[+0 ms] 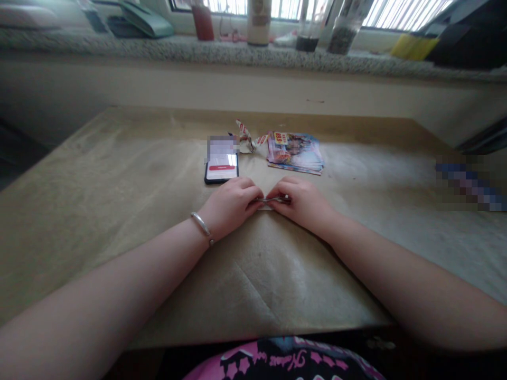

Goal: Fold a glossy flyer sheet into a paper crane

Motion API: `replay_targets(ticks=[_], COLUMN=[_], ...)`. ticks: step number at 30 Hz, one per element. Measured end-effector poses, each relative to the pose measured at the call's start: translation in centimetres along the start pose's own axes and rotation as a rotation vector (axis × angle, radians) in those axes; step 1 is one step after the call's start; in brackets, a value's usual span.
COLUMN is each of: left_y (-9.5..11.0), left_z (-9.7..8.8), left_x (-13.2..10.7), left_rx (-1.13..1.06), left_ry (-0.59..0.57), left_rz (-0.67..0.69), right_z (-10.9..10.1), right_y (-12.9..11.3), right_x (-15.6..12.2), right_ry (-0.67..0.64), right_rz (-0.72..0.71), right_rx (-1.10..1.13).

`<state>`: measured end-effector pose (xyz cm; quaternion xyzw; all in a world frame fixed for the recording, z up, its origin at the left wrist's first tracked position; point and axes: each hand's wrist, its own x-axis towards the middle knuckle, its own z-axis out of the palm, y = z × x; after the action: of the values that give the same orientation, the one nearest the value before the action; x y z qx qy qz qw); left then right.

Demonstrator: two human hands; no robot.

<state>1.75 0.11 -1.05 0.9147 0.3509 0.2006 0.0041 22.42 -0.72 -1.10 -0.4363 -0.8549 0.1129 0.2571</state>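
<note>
Between my two hands is a thin, narrow folded strip (264,200), seen nearly edge-on; it looks like paper, but most of it is hidden by the fingers. My left hand (232,206), with a silver bangle (200,224) at the wrist, pinches one end. Its other end is pinched by my right hand (304,203), fingertips almost meeting those of the left. A small pale patch shows under the strip. Just beyond the left hand lies a phone (222,169) with a lit screen. Past the right hand rests a stack of colourful printed sheets (295,150).
A crumpled white-and-red paper piece (249,143) lies between the phone and the stack. At the far right of the cloth-covered table (158,253) is a partly blurred blue item (475,187). Bottles and jars stand on the granite windowsill (233,55) behind.
</note>
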Motion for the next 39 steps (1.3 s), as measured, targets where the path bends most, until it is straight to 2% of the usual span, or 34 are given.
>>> replay_targets(ticks=[7, 14, 31, 39], left_y=[0.0, 0.2, 0.0, 0.2], left_z=[-0.4, -0.4, -0.4, -0.7], left_x=[0.2, 0.1, 0.2, 0.2], left_rx=[0.036, 0.058, 0.096, 0.075], left_ry=[-0.021, -0.026, -0.063, -0.095], left_rz=[0.019, 0.060, 0.019, -0.010], right_z=[-0.4, -0.1, -0.2, -1.3], right_y=[-0.2, -0.4, -0.3, -0.3], right_x=[-0.3, 0.0, 0.0, -0.2], right_ry=[-0.058, -0.047, -0.064, -0.126], right_rz=[-0.016, -0.061, -0.028, 0.034], right_rx=[-0.067, -0.140, -0.129, -0.149])
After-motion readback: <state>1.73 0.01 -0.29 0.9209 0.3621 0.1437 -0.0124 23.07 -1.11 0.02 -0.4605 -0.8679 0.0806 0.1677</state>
